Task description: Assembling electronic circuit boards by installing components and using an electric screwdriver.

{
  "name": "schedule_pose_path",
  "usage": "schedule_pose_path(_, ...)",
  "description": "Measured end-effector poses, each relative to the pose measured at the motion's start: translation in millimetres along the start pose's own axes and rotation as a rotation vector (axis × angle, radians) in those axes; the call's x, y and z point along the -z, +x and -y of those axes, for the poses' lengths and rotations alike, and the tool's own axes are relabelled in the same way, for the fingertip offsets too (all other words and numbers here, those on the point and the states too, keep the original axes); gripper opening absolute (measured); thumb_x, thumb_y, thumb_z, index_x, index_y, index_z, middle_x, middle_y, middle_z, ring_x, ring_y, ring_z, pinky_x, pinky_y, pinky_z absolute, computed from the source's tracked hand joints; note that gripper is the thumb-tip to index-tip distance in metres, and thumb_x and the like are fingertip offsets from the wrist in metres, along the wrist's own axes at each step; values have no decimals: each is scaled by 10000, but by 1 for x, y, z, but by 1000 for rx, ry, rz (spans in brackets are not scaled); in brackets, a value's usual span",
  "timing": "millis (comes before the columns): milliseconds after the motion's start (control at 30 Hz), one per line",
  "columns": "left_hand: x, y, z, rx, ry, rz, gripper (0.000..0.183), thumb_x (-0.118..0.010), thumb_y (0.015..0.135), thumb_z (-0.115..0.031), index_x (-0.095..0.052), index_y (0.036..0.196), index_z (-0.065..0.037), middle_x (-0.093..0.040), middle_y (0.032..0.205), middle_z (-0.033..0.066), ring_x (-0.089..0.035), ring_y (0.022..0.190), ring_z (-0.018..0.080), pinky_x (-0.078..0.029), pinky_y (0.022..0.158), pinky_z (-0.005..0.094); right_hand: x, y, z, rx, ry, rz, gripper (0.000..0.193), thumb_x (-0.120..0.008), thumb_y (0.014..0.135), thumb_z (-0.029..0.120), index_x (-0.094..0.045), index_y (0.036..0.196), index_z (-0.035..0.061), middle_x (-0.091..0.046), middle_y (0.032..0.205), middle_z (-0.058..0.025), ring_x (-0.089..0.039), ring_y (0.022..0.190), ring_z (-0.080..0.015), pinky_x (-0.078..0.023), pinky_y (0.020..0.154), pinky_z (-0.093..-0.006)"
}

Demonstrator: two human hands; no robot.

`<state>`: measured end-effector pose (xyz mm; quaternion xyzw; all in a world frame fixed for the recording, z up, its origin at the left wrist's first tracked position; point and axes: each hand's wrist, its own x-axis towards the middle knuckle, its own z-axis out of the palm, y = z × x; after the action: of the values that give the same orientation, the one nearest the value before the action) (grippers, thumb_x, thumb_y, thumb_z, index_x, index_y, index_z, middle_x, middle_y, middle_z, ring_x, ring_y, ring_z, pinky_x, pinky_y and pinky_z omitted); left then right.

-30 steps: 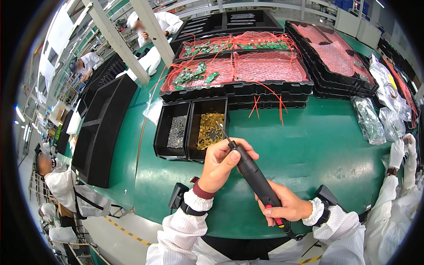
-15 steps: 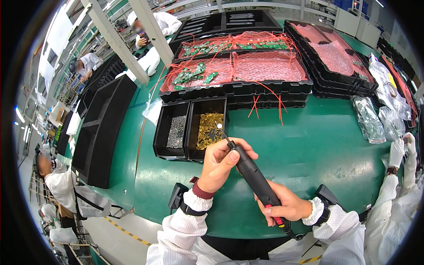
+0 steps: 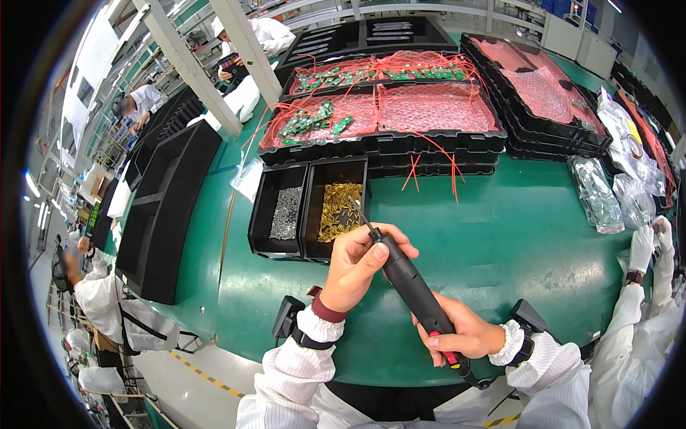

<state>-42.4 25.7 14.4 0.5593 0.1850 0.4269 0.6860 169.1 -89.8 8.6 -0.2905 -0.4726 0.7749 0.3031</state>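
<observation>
The left hand (image 3: 361, 263) and right hand (image 3: 461, 330) clasp a black electric screwdriver (image 3: 414, 284) at lower center, tilted toward parts bins (image 3: 306, 214); green bench (image 3: 514, 250) stretches rightward between black trays (image 3: 437, 149) above and its lower edge.

Electronics assembly workshop: green workbench (image 3: 464, 229), trays (image 3: 479, 146) of circuit boards (image 3: 343, 126), white-coated co-workers (image 3: 146, 97).

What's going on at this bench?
A person's bare left hand holds the front of a black cylindrical power screwdriver; the bare right hand grips its rear. Its thin tip points toward a black plastic bin of brass-coloured pieces, contact unclear. Beside it on the green tabletop stands a black plastic bin of small silvery pieces.
</observation>
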Motion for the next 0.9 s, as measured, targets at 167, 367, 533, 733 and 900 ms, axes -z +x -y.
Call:
schedule_pose_path(167,-1,0,0,4,-2,-8,446,-650,970,-364,-612,1159,38,-705,1022,163,-671,950,182,-549,839,319,0,0,2,8,-28,-8,406,-615,929,164,-410,1239,-1,-553,825,-41,-650,567,-135,-511,533,-261)
schedule_pose_path(367,-1,-1,0,10,-15,-8,436,-650,973,-356,-614,1159,37,-703,1026,161,-670,957,181,-546,846,319,0,0,1,7,8,-9,390,-612,925,141,-412,1227,-3,-556,809,-44,-650,562,-135,-508,521,-261)
schedule_pose_path(533,-2,-1,-1,6,-1,-10,430,-648,974,-353,-614,1160,33,-705,1025,158,-668,954,178,-543,849,318,-1,1,1,5,27,-10,347,-605,925,124,-421,1193,1,-557,797,-46,-650,560,-136,-503,511,-261)
schedule_pose_path(733,-3,2,-2,13,40,-31,494,-642,963,-433,-608,1141,27,-698,998,158,-662,915,169,-537,818,307,0,2,3,1,42,-13,336,-608,918,114,-427,1177,1,-562,793,-49,-646,554,-139,-500,505,-261)
schedule_pose_path(900,-1,1,-3,22,31,-27,458,-642,971,-392,-612,1154,27,-707,1011,153,-668,918,162,-542,821,303,-1,3,8,4,7,-11,343,-613,912,111,-428,1179,1,-563,788,-51,-649,556,-144,-504,509,-264)
